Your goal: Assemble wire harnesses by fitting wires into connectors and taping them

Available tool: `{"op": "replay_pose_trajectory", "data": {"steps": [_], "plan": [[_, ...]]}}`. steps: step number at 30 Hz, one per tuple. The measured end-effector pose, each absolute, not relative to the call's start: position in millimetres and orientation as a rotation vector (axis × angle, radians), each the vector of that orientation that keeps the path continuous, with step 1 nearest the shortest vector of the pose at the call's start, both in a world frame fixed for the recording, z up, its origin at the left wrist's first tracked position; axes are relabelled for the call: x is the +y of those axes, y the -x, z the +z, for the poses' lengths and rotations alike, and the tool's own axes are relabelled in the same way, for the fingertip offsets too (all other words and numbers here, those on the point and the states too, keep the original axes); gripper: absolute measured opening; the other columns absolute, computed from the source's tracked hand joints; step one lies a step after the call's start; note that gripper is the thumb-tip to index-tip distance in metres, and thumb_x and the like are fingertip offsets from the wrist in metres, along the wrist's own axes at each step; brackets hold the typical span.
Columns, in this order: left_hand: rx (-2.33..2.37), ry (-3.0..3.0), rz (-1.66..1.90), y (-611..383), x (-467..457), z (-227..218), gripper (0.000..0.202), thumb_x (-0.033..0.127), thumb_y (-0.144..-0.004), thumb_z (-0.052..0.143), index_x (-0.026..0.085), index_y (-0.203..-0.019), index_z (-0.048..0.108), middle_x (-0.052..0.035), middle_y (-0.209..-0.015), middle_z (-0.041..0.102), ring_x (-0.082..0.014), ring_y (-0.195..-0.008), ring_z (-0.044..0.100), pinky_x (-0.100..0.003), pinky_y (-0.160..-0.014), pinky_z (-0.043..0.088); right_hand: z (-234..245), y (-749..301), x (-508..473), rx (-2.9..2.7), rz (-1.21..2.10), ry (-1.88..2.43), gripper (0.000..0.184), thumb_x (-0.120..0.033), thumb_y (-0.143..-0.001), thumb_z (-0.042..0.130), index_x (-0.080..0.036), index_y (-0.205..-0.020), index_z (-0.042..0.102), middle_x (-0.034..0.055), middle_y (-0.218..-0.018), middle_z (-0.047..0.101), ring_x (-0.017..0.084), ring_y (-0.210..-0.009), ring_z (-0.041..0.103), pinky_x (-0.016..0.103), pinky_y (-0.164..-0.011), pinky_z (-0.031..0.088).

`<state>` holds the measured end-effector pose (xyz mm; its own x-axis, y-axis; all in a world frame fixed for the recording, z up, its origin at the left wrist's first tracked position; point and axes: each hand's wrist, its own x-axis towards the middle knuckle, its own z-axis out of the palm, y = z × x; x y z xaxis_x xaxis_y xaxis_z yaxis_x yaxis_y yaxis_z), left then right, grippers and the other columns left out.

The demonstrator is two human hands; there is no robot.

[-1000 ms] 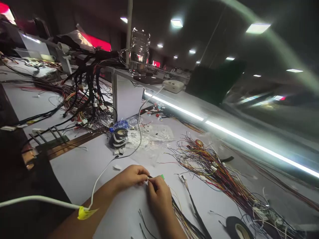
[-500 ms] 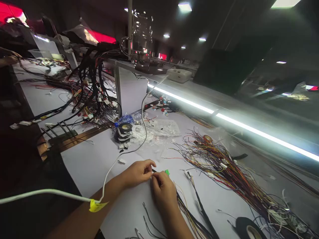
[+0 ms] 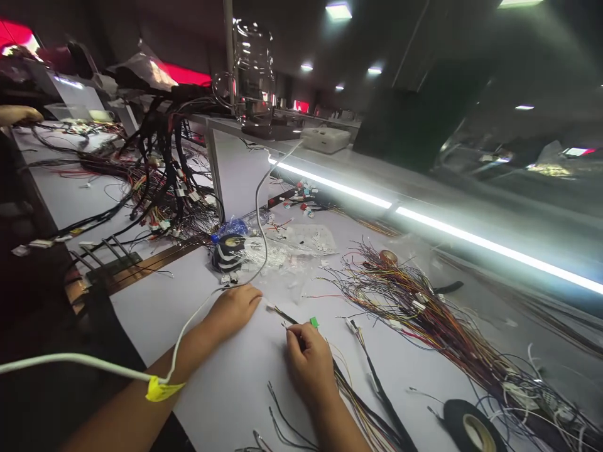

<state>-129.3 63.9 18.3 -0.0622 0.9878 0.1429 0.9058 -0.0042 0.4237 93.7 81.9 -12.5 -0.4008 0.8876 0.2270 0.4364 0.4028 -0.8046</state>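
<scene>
My left hand (image 3: 235, 309) is low over the white tabletop (image 3: 155, 314), fingers together and curled downward. It covers the spot where a small white connector lay, and whatever is under its fingertips is hidden. My right hand (image 3: 311, 361) is closed in a pinch on thin wire, with small bare terminal ends (image 3: 284, 324) poking out past the thumb. Right beside its knuckles is a green tag (image 3: 313, 322). A dark sleeved lead with a white connector (image 3: 270, 307) at its tip extends between the hands. Black-sleeved wires (image 3: 351, 398) run from near my right hand toward the front edge.
Loose multicoloured wires (image 3: 414, 295) spread across the right side. A black tape roll (image 3: 473, 427) lies at the front right. Plastic bags (image 3: 277, 251) and another tape roll (image 3: 229, 251) are behind my hands. A white cable (image 3: 179, 339) hangs across my left forearm. Another person's hand (image 3: 19, 115) shows far left.
My left hand has moved left, away from my right hand, onto the small white connector's place. The connector-tipped lead between them has come into view. My right hand stays pinched.
</scene>
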Motion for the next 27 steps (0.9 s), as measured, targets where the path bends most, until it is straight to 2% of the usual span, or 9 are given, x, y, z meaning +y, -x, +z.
{"op": "replay_pose_trajectory", "data": {"steps": [3,9,11,14,17,21,23,27], "plan": [[2.179,-1.949,0.631,142.5,65.4,15.9,0.028,0.027,-0.089,0.045,0.016,-0.096,0.070,-0.0135,-0.098,0.070,-0.0312,-0.096,0.063,-0.047,-0.088,0.046,-11.3,-94.0,81.9,-1.993,0.871,1.124,0.017,-0.024,-0.086,0.051,-0.021,-0.080,0.066,0.0009,-0.075,0.066,0.015,-0.069,0.060,0.025,-0.064,0.042],[1.780,-2.044,0.843,110.4,80.0,46.8,0.027,0.035,-0.093,0.045,0.023,-0.104,0.065,-0.0046,-0.103,0.070,-0.0192,-0.097,0.063,-0.028,-0.085,0.050,-13.0,-90.2,82.0,-2.085,0.799,1.114,0.014,-0.019,-0.080,0.052,-0.021,-0.074,0.065,-0.0008,-0.069,0.065,0.014,-0.065,0.059,0.023,-0.062,0.039],[1.564,-2.130,0.859,85.4,95.1,54.6,0.026,0.032,-0.094,0.045,0.022,-0.107,0.064,-0.0050,-0.109,0.069,-0.0190,-0.102,0.062,-0.028,-0.090,0.049,-13.6,-89.5,81.0,-2.118,0.765,1.139,0.014,-0.018,-0.079,0.052,-0.022,-0.076,0.066,-0.0012,-0.071,0.066,0.014,-0.066,0.059,0.023,-0.061,0.038],[1.416,-2.338,0.644,52.6,126.6,54.3,0.030,0.023,-0.094,0.041,0.024,-0.115,0.063,-0.0052,-0.119,0.067,-0.0188,-0.110,0.060,-0.030,-0.097,0.046,-14.3,-89.8,80.1,-2.138,0.741,1.143,0.016,-0.016,-0.079,0.052,-0.023,-0.079,0.067,-0.0011,-0.074,0.068,0.014,-0.067,0.061,0.023,-0.061,0.038],[1.499,-2.419,0.485,40.6,159.5,47.0,0.031,0.019,-0.090,0.045,0.023,-0.114,0.065,-0.0076,-0.119,0.067,-0.0218,-0.113,0.059,-0.036,-0.104,0.040,-14.5,-90.9,81.4,-2.149,0.753,1.094,0.017,-0.016,-0.078,0.053,-0.023,-0.080,0.068,-0.0005,-0.076,0.068,0.014,-0.070,0.062,0.022,-0.063,0.040],[1.741,-2.401,0.378,65.1,187.4,44.3,0.027,0.033,-0.087,0.054,0.024,-0.108,0.067,-0.0101,-0.115,0.068,-0.0290,-0.116,0.056,-0.051,-0.112,0.022,-14.9,-91.6,84.5,-2.126,0.786,1.055,0.018,-0.017,-0.078,0.053,-0.023,-0.081,0.069,-0.0006,-0.077,0.069,0.014,-0.070,0.063,0.022,-0.064,0.042],[1.859,-2.355,0.311,89.1,193.2,46.4,0.028,0.034,-0.081,0.060,0.024,-0.106,0.068,-0.0104,-0.111,0.069,-0.0309,-0.114,0.056,-0.050,-0.110,0.025,-15.0,-91.2,86.1,-2.120,0.800,1.050,0.018,-0.017,-0.078,0.053,-0.024,-0.081,0.070,-0.0009,-0.077,0.070,0.014,-0.070,0.064,0.021,-0.064,0.042],[2.067,-2.199,0.220,139.2,194.3,50.3,0.029,0.017,-0.066,0.066,0.020,-0.095,0.071,-0.0131,-0.110,0.070,-0.0343,-0.109,0.060,-0.045,-0.100,0.038,-14.2,-90.3,88.4,-2.125,0.810,1.063,0.017,-0.017,-0.077,0.054,-0.023,-0.081,0.070,-0.0008,-0.077,0.070,0.014,-0.070,0.065,0.022,-0.064,0.043]]}}
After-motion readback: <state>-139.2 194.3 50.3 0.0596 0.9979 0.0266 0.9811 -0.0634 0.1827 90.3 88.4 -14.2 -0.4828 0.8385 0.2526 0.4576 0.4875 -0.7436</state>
